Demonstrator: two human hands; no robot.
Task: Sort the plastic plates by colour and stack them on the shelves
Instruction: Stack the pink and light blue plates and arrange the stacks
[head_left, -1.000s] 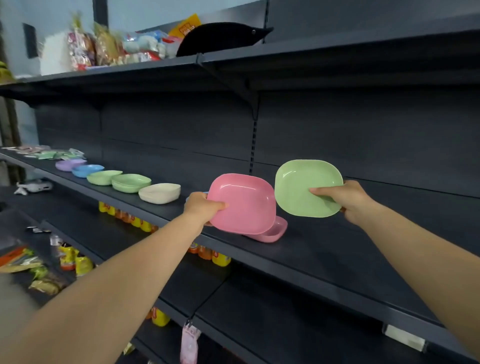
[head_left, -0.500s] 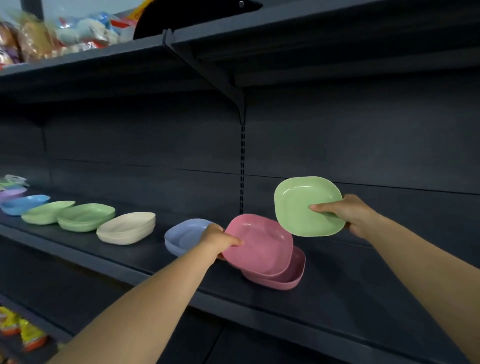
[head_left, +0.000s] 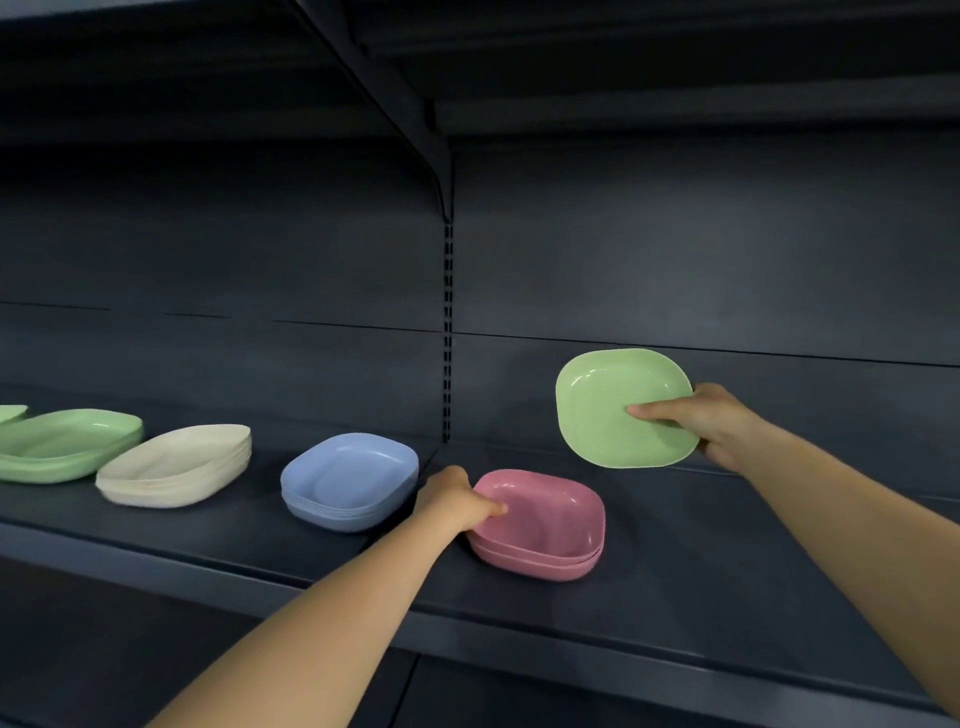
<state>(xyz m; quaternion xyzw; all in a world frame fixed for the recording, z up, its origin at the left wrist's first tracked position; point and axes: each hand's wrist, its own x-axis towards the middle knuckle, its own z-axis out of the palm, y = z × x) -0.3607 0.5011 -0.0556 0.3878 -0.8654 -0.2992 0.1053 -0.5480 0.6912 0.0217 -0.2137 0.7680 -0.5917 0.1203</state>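
— Which step was being done?

— A pink plate was being set on the pink stack (head_left: 540, 525), near the middle of the shelf (head_left: 701, 597). The stack's left rim was pinched by the left hand (head_left: 457, 501), with the thumb inside the top plate and the other fingers hidden under the rim. The plate looked seated already, so the step was judged almost done.

— And the other hand?

— A green plate (head_left: 618, 408) was held up in the air by the right hand (head_left: 706, 423), to the right of the pink stack and farther back. It was gripped at its right edge, with the thumb laid across its face and the fingers curled behind it. It was tilted so that its inside could be seen.

— Where was it meant to go?

— Most likely onto the green stack (head_left: 67, 441), far off at the left edge of the shelf. Between that and the pink stack, a cream stack (head_left: 176, 465) and a blue stack (head_left: 350, 480) were seen. So a long move to the left was called for (past two other colours), and the pink plate had to be let go first.

— Was any writing seen?

— None. No brand, label or words could be read on the plates or the shelf.
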